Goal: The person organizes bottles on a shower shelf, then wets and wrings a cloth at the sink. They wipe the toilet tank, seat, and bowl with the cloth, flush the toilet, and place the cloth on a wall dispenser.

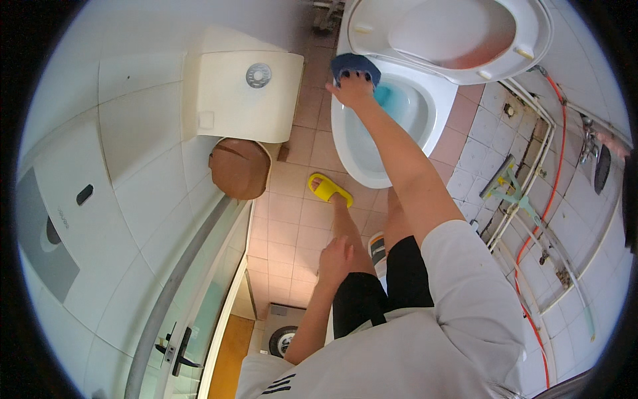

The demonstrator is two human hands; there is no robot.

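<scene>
My right hand [355, 89] presses a dark blue cloth [355, 64] onto the left rear rim of a white toilet bowl [350, 162], near the seat hinge. Its fingers lie over the cloth's lower edge. Blue-green liquid [391, 97] shows inside the bowl. The raised toilet seat and lid [451, 30] lean back behind it, with a reddish tint on the lid. My left hand [336, 257] rests by my left knee, and no object shows in it; how far its fingers are bent is unclear.
A cream washing machine [244, 112] and a brown-lidded bin [240, 168] stand left of the toilet. At right are white pipes [552, 127], a red hose [564, 129] and a green squeegee [506, 184]. A glass door [209, 304] is at lower left.
</scene>
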